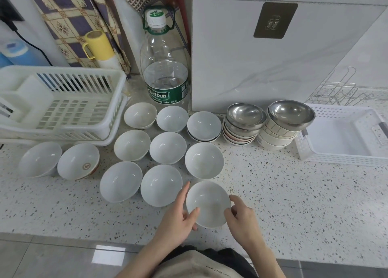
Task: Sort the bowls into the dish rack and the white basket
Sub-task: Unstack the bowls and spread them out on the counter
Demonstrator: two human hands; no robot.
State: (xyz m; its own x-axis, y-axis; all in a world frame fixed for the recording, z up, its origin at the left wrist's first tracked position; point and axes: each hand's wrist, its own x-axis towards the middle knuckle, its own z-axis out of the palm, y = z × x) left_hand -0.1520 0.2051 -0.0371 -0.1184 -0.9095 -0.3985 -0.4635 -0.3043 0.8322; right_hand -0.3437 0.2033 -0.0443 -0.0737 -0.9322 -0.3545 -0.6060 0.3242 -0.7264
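Both hands, the left hand (178, 216) and the right hand (241, 216), have their fingers grasping one white bowl (207, 204) at the near edge of the speckled tabletop (294, 193). More white bowls (168, 147) crowd just beyond it. The dish rack (63, 105) sits far left, the white basket (344, 135) far right, stacked steel bowls (291, 115) beside it.

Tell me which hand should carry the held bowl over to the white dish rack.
Left, probably. Both the left hand and right hand grip the white bowl, but the dish rack sits at the far left of the counter, on the left hand's side; the right would have to cross over.
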